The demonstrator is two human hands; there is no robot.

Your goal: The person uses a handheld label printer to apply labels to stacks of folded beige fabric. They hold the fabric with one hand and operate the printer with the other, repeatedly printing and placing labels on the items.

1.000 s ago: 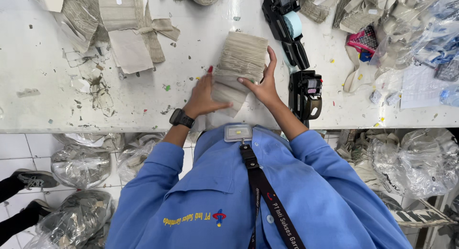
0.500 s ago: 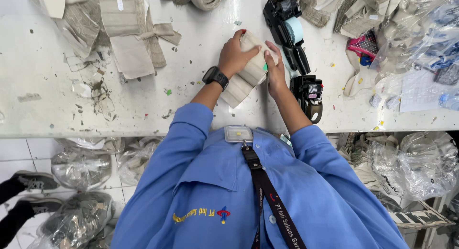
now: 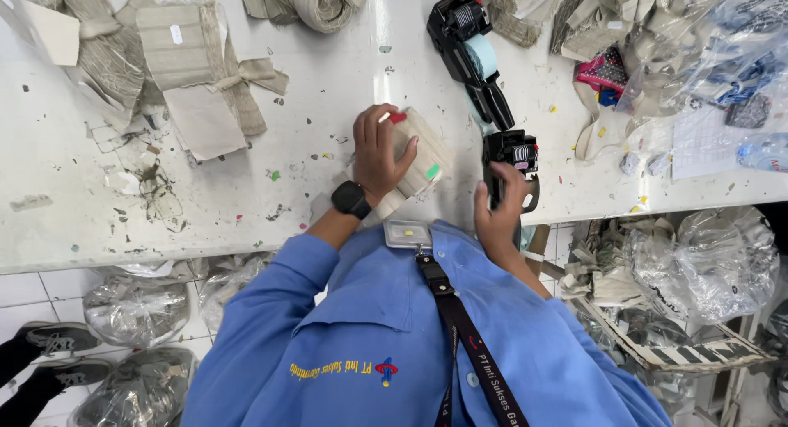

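My left hand (image 3: 379, 152), with a black watch on the wrist, presses down on a stack of beige fabric pieces (image 3: 419, 160) lying on the white table (image 3: 98, 222). A small green sticker shows on the stack's edge, and a red bit sits by my fingertips. My right hand (image 3: 497, 214) closes around a black hand-held label gun (image 3: 510, 160) at the table's front edge, just right of the stack. A second black label gun (image 3: 468, 54) with a pale blue roll lies farther back.
Bundles of beige fabric strips (image 3: 176, 62) lie at the back left, and a rolled bundle (image 3: 316, 2) sits at the top. Clear bags and fabric scraps (image 3: 657, 41) crowd the right side. Bagged material (image 3: 135, 308) lies under the table beside someone's black shoes (image 3: 49, 341).
My left hand stays on the fabric stack, now turned on the table. My right hand left the stack, moved right and took hold of the near label gun.
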